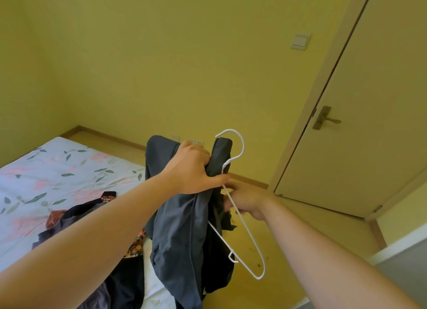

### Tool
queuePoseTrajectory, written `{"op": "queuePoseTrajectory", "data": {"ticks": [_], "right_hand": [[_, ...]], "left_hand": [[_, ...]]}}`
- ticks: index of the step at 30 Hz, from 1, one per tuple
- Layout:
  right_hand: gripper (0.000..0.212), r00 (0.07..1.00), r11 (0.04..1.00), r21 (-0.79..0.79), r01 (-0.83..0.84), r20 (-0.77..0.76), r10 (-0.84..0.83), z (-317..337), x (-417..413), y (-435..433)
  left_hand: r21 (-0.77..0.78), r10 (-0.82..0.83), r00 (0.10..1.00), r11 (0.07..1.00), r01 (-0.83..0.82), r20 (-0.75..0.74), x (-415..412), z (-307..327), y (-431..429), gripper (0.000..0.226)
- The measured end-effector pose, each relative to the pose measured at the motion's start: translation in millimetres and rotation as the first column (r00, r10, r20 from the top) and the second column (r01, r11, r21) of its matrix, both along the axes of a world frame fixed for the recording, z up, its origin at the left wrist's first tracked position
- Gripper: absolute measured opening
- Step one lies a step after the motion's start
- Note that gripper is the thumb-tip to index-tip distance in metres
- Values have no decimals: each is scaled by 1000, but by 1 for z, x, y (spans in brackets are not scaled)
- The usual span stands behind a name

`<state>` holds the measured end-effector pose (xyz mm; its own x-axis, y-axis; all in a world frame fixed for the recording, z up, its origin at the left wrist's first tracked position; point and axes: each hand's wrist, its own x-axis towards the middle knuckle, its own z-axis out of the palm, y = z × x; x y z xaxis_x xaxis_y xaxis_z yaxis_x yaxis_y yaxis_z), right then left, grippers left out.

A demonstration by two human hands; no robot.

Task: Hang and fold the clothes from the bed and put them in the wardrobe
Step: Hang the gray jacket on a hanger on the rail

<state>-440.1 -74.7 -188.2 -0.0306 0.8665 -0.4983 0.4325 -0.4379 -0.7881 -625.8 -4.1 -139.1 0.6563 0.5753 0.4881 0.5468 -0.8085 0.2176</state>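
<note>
Far L of both hands: bed (46,170) w/ floral sheet, and a pile of clothes (76,216) on it below the L forearm, not yet sorted

L hand (191,170): raised, fingers curled tight round the bunched top of a dark grey garment (184,234). The garment hangs down from that fist, clear of the bed

Just R of the L thumb: white wire hanger (243,146), tilted, hook up beside the fist, one shoulder arm pointing down and away. It touches the fabric but isn't threaded in as far as I can see

R hand (247,202): below and R of the L hand, fingers curled on the hanger's upper arm. It's blurred, so the exact pinch is hard to read

Beyond the R hand: closed door (369,124). Wardrobe not in view

Step, I'd say: getting the hanger into the garment. To do it well:
- find the neck or waist opening first; it's bunched shut in the fist
- loosen the L grip enough to spread the opening, w/o dropping it
- feed one hanger arm in, then the other
- keep the hook free of the cloth
</note>
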Motion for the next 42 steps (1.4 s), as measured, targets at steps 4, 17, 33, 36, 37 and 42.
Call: {"op": "queuePoseTrajectory", "data": {"ticks": [4,17,33,36,37,42], "right_hand": [[34,959,975,-47,-218,174,223,-30,-5,-3],[19,935,853,490,183,182,-305,21,3,31],[34,969,907,384,-173,230,87,81,0,20],[22,941,943,240,-229,301,152,59,18,21],[15,950,949,231,-215,272,149,52,22,20],[17,966,956,284,-72,257,-3,31,26,19]], "left_hand": [[-14,-58,990,998,60,128,-9,9,-2,45],[-10,225,963,973,-229,-147,-54,20,20,55],[-344,258,965,911,-229,41,-31,35,12,35],[-318,256,957,926,-203,135,-34,44,11,34],[-308,259,955,929,-206,144,-35,46,11,34],[-286,282,951,928,-238,124,-43,48,14,35]]}}
